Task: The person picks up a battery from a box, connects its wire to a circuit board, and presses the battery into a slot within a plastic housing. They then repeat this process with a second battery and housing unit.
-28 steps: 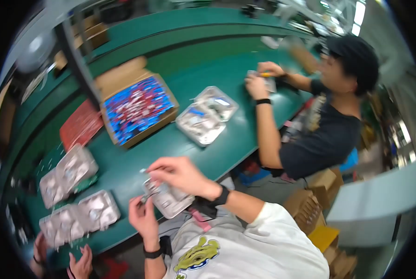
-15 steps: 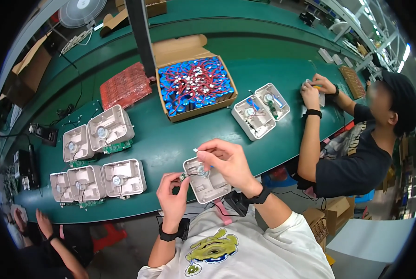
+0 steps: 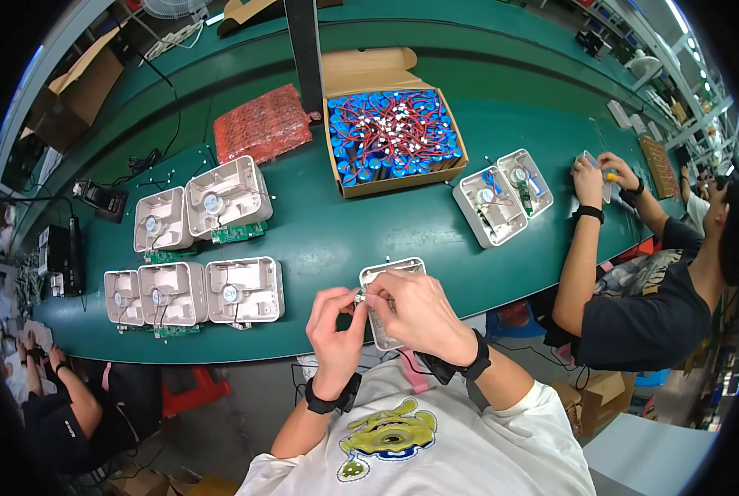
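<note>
A white plastic housing (image 3: 391,266) lies at the table's near edge in front of me, largely covered by my hands. At its left rim my left hand (image 3: 336,335) pinches a small green circuit board (image 3: 359,297) between thumb and fingertips. Over the housing, my right hand (image 3: 419,312) is closed, its fingertips brought against that board. The small white wire connector it holds is mostly hidden by the fingers, so I cannot tell whether it is seated in the board.
Several similar housings (image 3: 258,289) with round speakers and green boards stand at left. Ahead, an open carton (image 3: 402,183) holds blue battery packs with red leads, beside red bubble wrap (image 3: 262,124). Two joined housings (image 3: 493,236) lie at right, near a co-worker (image 3: 659,306). Another person's arms show lower left.
My right hand has brought the white connector down to the board in my left hand. The view has shifted, so the table's things appear farther right.
</note>
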`<state>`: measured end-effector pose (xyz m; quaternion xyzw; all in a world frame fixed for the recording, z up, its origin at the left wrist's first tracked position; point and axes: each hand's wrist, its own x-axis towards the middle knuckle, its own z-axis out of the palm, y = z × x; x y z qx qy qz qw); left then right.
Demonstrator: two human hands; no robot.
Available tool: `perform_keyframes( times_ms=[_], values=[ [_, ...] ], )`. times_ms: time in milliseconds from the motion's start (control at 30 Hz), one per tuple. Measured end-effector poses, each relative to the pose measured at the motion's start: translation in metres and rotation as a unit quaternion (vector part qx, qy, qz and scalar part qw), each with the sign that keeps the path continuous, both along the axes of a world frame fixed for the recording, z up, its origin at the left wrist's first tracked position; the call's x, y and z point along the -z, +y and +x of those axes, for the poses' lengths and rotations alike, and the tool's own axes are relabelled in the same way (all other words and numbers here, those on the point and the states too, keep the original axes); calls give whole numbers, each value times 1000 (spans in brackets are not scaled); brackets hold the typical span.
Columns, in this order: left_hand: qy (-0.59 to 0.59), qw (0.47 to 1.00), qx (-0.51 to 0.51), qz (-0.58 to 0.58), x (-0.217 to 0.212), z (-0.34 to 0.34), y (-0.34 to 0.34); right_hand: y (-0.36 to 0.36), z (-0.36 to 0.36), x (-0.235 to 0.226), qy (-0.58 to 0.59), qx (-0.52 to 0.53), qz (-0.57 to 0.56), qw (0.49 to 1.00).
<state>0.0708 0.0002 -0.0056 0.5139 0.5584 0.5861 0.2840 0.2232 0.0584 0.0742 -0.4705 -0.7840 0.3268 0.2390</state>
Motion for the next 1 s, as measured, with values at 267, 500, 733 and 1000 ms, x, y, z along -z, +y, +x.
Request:
perform_keyframes(
  times_ms=[267, 500, 733, 1000],
  values=[
    [50, 998, -10, 22, -7, 2, 0, -3, -3, -5, 0, 31, -37, 999],
    [157, 983, -41, 84, -7, 3, 2, 1, -1, -6, 24, 32, -131, 991],
    [111, 991, -29, 66, -9, 3, 2, -12, -7, -5, 15, 37, -17, 999],
    [102, 993, -18, 49, -13, 2, 1, -17, -10, 5, 22, 51, 87, 995]
  ],
)
